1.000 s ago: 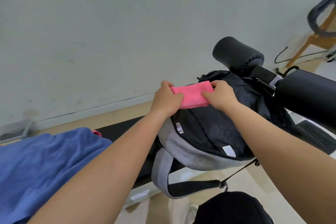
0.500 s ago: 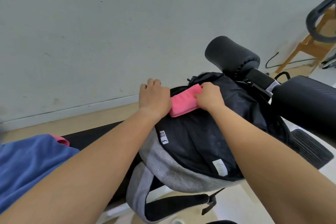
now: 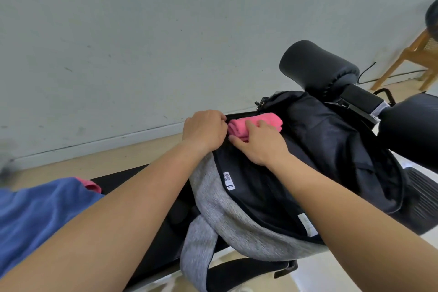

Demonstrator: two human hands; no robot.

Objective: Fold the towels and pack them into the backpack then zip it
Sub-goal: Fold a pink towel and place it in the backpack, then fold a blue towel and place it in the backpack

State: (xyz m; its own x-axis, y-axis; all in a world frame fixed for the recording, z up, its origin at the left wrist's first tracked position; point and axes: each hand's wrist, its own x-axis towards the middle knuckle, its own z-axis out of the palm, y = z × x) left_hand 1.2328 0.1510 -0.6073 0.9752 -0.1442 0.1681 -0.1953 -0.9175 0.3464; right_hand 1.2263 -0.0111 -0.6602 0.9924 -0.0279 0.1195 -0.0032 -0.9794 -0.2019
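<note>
Pushing the folded pink cloth towel into the open mouth of the black-and-grey fabric backpack, I pinch it between the fingers and thumb of my right hand. My left hand curls round the opening's rim. A rumpled blue towel lies unfolded on the black padded bench; zipping remains.
</note>
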